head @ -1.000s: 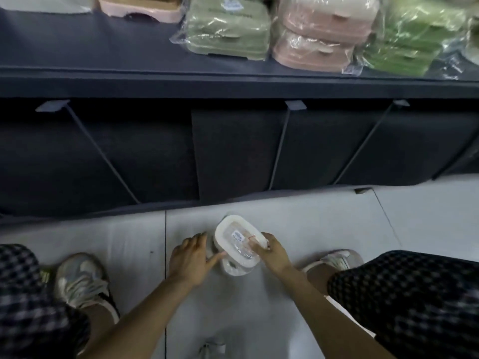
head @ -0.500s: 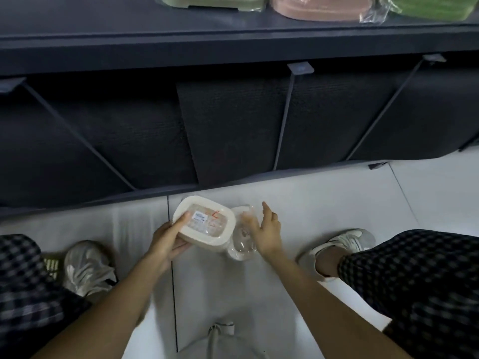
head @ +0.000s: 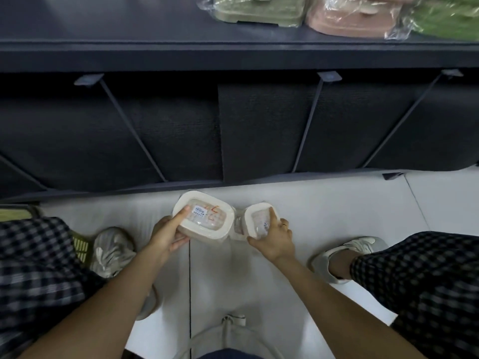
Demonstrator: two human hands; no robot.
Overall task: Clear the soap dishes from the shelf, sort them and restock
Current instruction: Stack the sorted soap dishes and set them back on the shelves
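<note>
soap dishes (head: 204, 218) (head: 259, 220): left hand (head: 168, 235) grips one, right hand (head: 274, 239) another.

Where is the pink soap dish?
Head view, top right: the pink soap dish sits on the dark shelf, between two green ones.

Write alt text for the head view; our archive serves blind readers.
A crouching person holds a white soap dish in each hand, left hand on the larger dish, right hand on the smaller dish, above a pale floor below a dark shelf of wrapped dishes.
</note>
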